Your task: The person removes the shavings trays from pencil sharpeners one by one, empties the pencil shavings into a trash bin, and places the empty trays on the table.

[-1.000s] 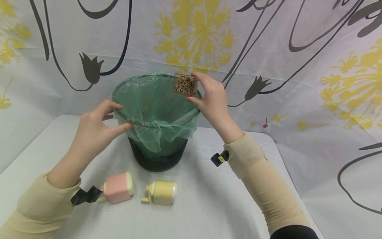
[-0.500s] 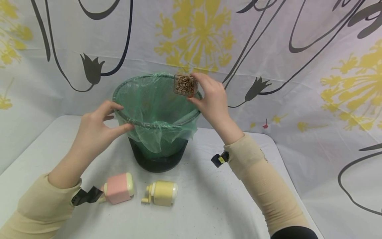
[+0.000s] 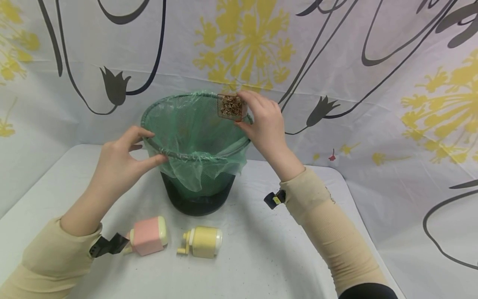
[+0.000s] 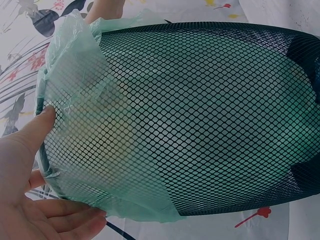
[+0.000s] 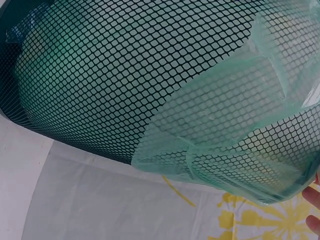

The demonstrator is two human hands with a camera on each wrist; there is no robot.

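A mesh wastebasket (image 3: 198,199) with a green plastic liner (image 3: 199,166) over its rim stands on the table. My left hand (image 3: 117,166) holds the rim at its near left, thumb and fingers spread apart along it; the left wrist view shows the thumb (image 4: 42,125) against the mesh. Over the basket's right rim, my right hand (image 3: 265,120) pinches a small clear shavings container (image 3: 230,107) between thumb and fingers. Brown pencil shavings show inside it, and its face is turned toward the opening. In the right wrist view only fingertips (image 5: 312,197) appear; the container is out of sight there.
A pink crank pencil sharpener (image 3: 148,235) and a yellow one (image 3: 203,241) lie on the white table (image 3: 261,257) in front of the basket. Behind stands a white cloth backdrop (image 3: 328,50) with printed flowers.
My right hand has tilted the shavings container a little further, with its face turning left toward the basket. The left hand and the wastebasket stay where they were.
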